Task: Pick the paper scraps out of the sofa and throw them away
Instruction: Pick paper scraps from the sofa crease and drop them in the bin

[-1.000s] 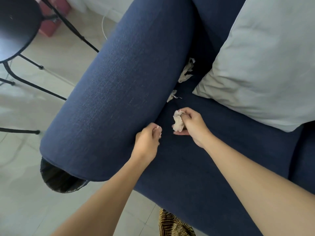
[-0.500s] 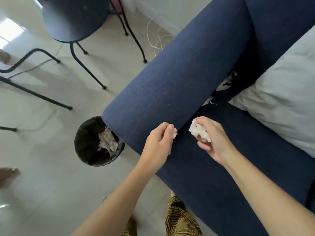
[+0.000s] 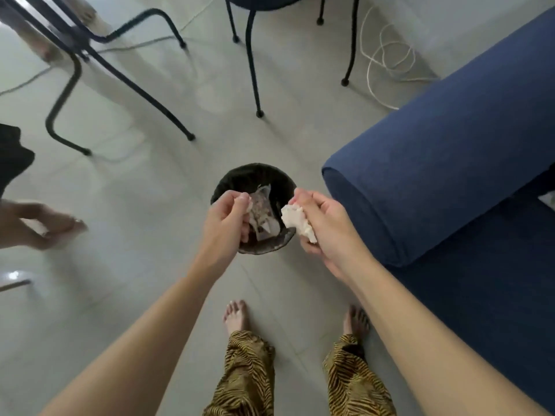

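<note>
A round black trash bin [image 3: 240, 175] stands on the floor beside the blue sofa's armrest [image 3: 435, 175]. Crumpled paper lies inside it. My left hand [image 3: 226, 226] hovers over the bin's left rim, fingers pinched on a small white paper scrap [image 3: 248, 206]. My right hand [image 3: 324, 226] is over the bin's right rim, closed around a larger crumpled white paper wad [image 3: 297, 222]. The sofa seat gap with its scraps is out of view.
Black chair and table legs [image 3: 252, 70] stand on the tiled floor behind the bin. A white cable [image 3: 381, 55] coils near the sofa. Another person's feet [image 3: 45, 226] are at the left. My bare feet [image 3: 237, 316] are just in front of the bin.
My view swung from the sofa seat left and down to the floor. Both hands carried their paper away from the sofa and now hang over the bin.
</note>
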The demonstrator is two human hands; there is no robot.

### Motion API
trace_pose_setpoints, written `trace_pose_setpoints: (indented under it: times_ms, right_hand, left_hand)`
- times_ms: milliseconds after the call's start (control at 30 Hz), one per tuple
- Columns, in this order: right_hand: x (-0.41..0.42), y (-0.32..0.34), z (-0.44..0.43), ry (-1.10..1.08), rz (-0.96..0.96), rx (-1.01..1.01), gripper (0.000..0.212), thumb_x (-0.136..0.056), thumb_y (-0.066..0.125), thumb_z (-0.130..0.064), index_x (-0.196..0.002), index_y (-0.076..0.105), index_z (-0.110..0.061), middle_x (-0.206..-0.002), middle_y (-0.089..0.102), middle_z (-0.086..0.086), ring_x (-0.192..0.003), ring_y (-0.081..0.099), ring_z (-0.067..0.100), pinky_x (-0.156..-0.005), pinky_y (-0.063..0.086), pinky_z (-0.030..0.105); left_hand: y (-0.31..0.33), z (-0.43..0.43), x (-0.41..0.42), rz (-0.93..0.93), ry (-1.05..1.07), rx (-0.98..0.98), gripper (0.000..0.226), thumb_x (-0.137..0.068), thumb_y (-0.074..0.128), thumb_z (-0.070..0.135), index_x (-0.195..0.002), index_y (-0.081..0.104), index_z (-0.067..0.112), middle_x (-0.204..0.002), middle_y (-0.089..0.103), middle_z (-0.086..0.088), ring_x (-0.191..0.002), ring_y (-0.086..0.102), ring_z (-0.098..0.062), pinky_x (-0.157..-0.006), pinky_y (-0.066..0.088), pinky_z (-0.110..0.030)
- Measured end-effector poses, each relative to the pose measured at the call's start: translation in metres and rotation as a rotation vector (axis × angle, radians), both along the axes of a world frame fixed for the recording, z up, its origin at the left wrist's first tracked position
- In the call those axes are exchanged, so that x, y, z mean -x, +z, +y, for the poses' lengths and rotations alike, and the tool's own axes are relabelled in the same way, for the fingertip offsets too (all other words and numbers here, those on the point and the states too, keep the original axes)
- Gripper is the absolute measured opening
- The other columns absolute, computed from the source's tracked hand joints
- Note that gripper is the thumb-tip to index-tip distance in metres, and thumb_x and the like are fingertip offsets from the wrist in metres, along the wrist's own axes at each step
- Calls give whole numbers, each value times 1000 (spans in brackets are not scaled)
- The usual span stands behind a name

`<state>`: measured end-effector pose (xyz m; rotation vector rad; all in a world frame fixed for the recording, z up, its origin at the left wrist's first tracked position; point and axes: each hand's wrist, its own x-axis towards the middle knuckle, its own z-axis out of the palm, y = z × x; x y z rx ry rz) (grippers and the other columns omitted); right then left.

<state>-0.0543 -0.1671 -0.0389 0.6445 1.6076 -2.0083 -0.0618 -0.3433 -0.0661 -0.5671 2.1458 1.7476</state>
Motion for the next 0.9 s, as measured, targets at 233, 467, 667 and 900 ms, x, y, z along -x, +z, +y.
trace_pose_setpoints:
  times_ms: [233, 467, 667, 900]
  right_hand:
    - [29, -105, -61, 4, -212, -114, 21, -101, 63, -33, -86, 65, -18, -69, 58, 1, -47, 50, 6, -34, 35, 18]
    - [33, -147, -76, -60, -291, -252, 17, -101, 61, -31, -92, 65, -17, -79, 63, 2, -58, 55, 9, -36, 39, 17]
    - [21, -168, -76, -63, -375, -372, 20, -103, 55, -31, -98, 64, -14, -71, 54, 3, -51, 46, 8, -36, 31, 17]
    - [26, -191, -76, -180, -485, -275, 28, -102, 58, -24, -128, 61, -11, -120, 65, 14, -87, 63, 21, -42, 52, 21]
  left_hand:
    - [-98, -58, 26, -197, -45, 80, 16, -100, 47, 25, -97, 62, 19, -79, 61, 2, -62, 58, -10, -54, 50, -22]
    - [-161, -79, 21, -444, -154, 47, 68, -102, 49, 29, -159, 14, 23, -147, 45, -5, -107, 61, -20, -94, 55, -44]
    - [-157, -104, -20, -495, -228, 35, 41, -104, 46, 16, -145, 46, 13, -138, 57, -10, -113, 60, -22, -93, 53, -40]
    - [-145, -126, -42, -516, -221, 22, 26, -105, 46, 18, -128, 57, 13, -124, 63, -6, -106, 65, -22, -84, 52, -34]
